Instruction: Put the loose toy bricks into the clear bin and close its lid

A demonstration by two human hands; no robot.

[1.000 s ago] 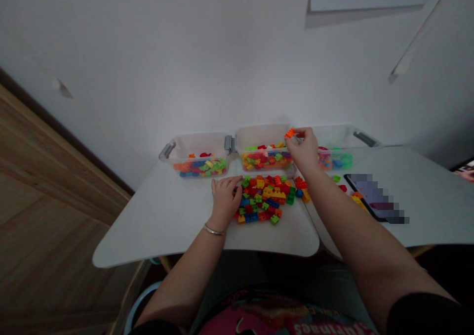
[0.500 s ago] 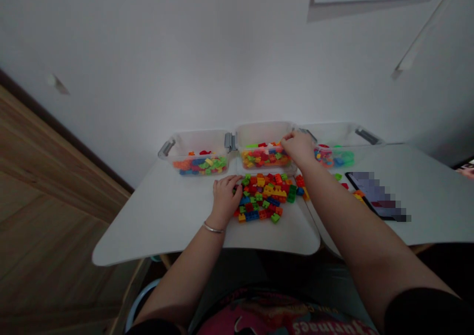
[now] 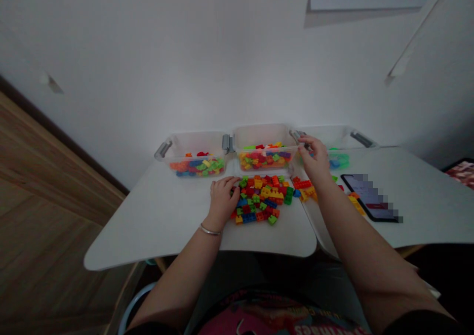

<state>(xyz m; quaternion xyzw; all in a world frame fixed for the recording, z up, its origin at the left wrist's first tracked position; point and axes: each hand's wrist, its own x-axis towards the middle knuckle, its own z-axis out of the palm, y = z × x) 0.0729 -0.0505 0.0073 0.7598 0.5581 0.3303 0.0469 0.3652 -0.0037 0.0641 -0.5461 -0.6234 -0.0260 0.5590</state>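
Bricks (image 3: 256,199): loose multicolour pile on desk (image 3: 166,226), in front of middle box (image 3: 259,133).
L hand (image 3: 223,198): palm down at pile's left edge, thumb apart from fingers.
R hand (image 3: 317,160): raised nr middle box's right end, fingers loosely bent; can't tell if empty.
Brick grip: best 1 at a time, by sides, knuckles clear of rim.
Phone (image 3: 365,196): flat on desk, far right.

front-left tabletop (image 3: 155,221): open lane; centre: block pile (image 3: 259,197) obstructs; rear: three bins (image 3: 259,135) bar passage
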